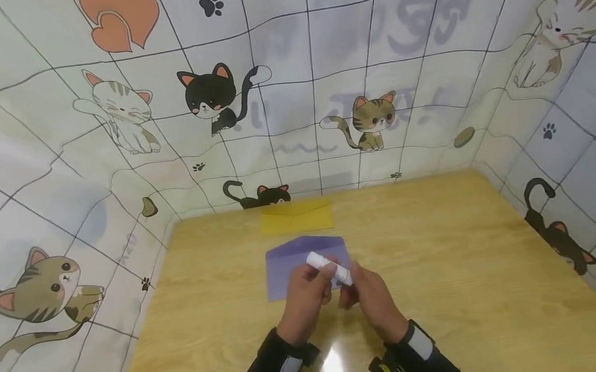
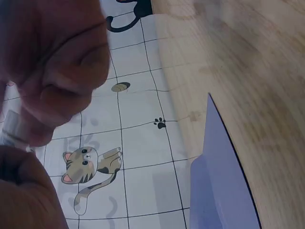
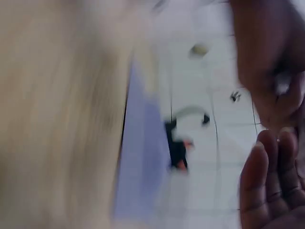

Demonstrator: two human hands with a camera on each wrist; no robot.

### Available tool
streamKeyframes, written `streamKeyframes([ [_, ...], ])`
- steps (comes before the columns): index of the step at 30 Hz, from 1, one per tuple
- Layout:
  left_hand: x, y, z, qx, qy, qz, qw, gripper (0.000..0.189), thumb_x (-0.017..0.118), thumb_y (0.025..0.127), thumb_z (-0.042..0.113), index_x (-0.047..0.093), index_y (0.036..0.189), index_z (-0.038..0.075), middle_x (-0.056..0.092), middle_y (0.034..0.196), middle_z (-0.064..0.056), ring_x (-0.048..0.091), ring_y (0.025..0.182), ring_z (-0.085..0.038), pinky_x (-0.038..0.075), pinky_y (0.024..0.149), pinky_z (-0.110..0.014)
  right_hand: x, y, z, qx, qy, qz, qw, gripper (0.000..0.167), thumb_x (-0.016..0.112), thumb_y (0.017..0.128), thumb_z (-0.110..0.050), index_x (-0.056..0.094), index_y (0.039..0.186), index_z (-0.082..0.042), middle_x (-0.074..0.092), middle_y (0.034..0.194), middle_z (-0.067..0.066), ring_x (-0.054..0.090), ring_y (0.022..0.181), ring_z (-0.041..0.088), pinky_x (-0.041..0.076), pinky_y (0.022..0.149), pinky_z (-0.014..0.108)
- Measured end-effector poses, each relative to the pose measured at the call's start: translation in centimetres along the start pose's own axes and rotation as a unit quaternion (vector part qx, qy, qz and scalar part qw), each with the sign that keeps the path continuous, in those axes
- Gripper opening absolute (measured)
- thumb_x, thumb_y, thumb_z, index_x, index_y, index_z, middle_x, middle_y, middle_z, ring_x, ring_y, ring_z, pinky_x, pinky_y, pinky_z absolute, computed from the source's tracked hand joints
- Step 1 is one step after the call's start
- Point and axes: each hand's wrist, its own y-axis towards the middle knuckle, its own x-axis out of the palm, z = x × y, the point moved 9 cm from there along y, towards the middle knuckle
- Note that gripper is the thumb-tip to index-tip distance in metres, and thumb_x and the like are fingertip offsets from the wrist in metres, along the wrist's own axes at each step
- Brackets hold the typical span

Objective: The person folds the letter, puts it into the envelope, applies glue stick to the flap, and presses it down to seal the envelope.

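Observation:
A white glue stick [image 1: 317, 260] is held slantwise above the purple envelope [image 1: 284, 270], its upper end toward the left. My left hand [image 1: 303, 301] grips the tube around its middle, the thumb lying across it. At the lower right end, my right hand [image 1: 376, 303] pinches the tube with thumb and fingers. In the left wrist view only a short pale stretch of the glue stick [image 2: 12, 128] shows between the hands. The envelope lies on the table, its pointed flap raised on the far side. The right wrist view is blurred.
Behind the purple envelope lies a yellow envelope [image 1: 296, 223] near the table's back edge. The wooden table [image 1: 437, 245] is bordered at the back and both sides by white sheets [image 1: 293, 111] with grid lines and cat drawings.

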Motion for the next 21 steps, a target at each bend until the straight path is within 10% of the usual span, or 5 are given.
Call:
streamKeyframes([
  [6,-0.3,0.2,0.0,-0.001,-0.019,0.039,0.9991,0.014,0.076,0.110,0.020,0.072,0.102,0.009,0.051,0.069,0.008,0.042,0.060,-0.004,0.035,0.055,-0.019,-0.5,-2.3,-3.8,-0.291,-0.350,0.131,0.8805,0.045,0.090,0.096,-0.010,0.065,0.131,0.003,0.077,0.092,0.009,0.069,0.072,0.013,0.059,0.062,0.026],
  [9,0.6,0.0,-0.3,-0.004,-0.058,0.020,0.9981,0.010,0.074,0.111,0.018,0.076,0.107,0.009,0.051,0.072,0.009,0.041,0.060,-0.003,0.033,0.054,-0.018,-0.8,-1.7,-3.0,-0.222,-0.271,0.117,0.9293,0.011,0.069,0.112,-0.011,0.070,0.112,0.000,0.072,0.079,0.002,0.062,0.063,0.006,0.053,0.056,0.022],
  [13,1.2,-0.5,-0.1,0.004,-0.060,0.005,0.9982,0.022,0.072,0.112,0.017,0.077,0.124,-0.002,0.050,0.075,0.009,0.040,0.060,-0.002,0.033,0.055,-0.018,-0.8,-0.4,-0.7,-0.006,-0.025,0.041,0.9988,0.061,0.035,0.126,-0.031,0.066,0.086,0.002,0.063,0.061,-0.001,0.060,0.054,0.007,0.053,0.053,0.027],
  [17,0.6,-0.8,0.7,0.011,-0.017,0.031,0.9993,0.027,0.074,0.111,0.016,0.074,0.122,-0.009,0.052,0.073,0.009,0.041,0.059,-0.004,0.034,0.056,-0.018,-1.2,-0.5,-1.2,-0.028,-0.065,0.028,0.9971,0.040,0.059,0.120,-0.037,0.070,0.105,-0.001,0.070,0.075,-0.001,0.064,0.066,0.007,0.056,0.062,0.026],
  [21,0.1,-0.9,0.7,0.003,-0.015,0.050,0.9986,0.017,0.076,0.110,0.020,0.074,0.108,0.003,0.051,0.070,0.009,0.042,0.060,-0.005,0.034,0.056,-0.019,-1.3,-2.1,-3.8,-0.213,-0.271,0.100,0.9335,0.047,0.093,0.093,-0.017,0.068,0.132,-0.005,0.079,0.093,0.002,0.072,0.081,0.007,0.059,0.067,0.026],
])
